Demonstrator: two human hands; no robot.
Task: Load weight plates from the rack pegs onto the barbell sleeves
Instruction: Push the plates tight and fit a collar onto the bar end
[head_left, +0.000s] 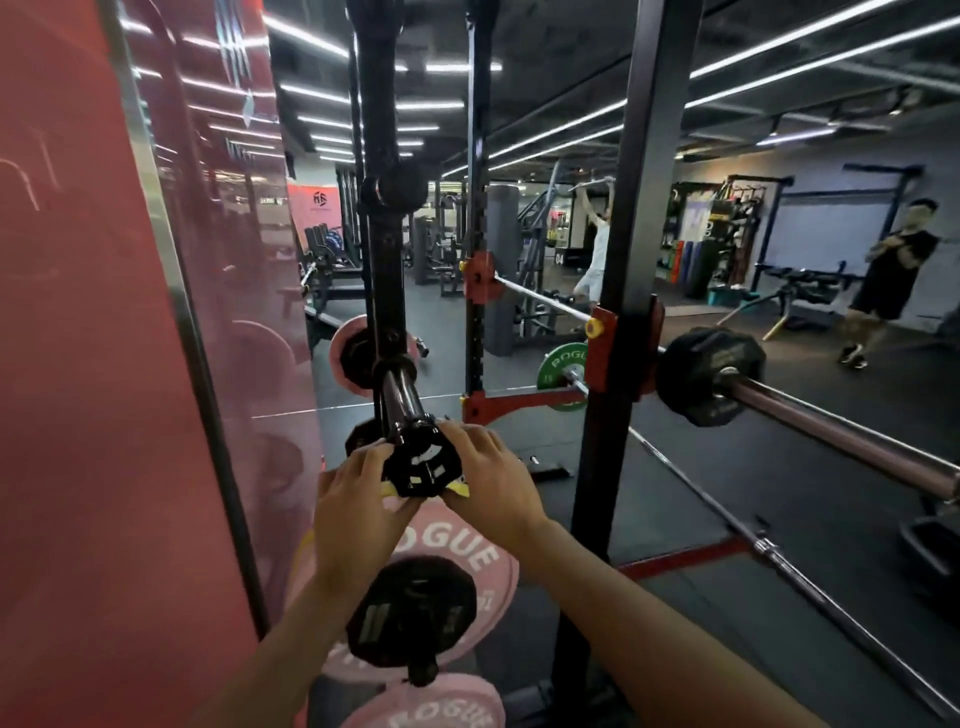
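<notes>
— So, where are we with the loading?

— Early, I'd judge. Off to the right of my hands, the barbell (841, 431) sits in the rack (631, 291) with one black plate (711, 374) already on the near sleeve, and plenty of bare sleeve outboard of it. Past the upright there's a green plate (558, 369), though I can't tell which bar it belongs to.

— What's left on the pegs?

— Below my hands, big pink plates (447, 551) and a small black one (410, 608) on a lower peg. None of them touched.

— And the one you're on?

— A small black plate (423, 465), many-sided, with pale markings, sitting at the tip of the peg (400, 400) directly between my hands. My left hand (358, 499) has fingers curled on its left edge, my right hand (488, 478) is clasped over its right edge. Both are gripping it; it hasn't cleared the peg yet.

— Handling?

— Light, I'd guess, but the carry goes rightward to the sleeve.
</notes>
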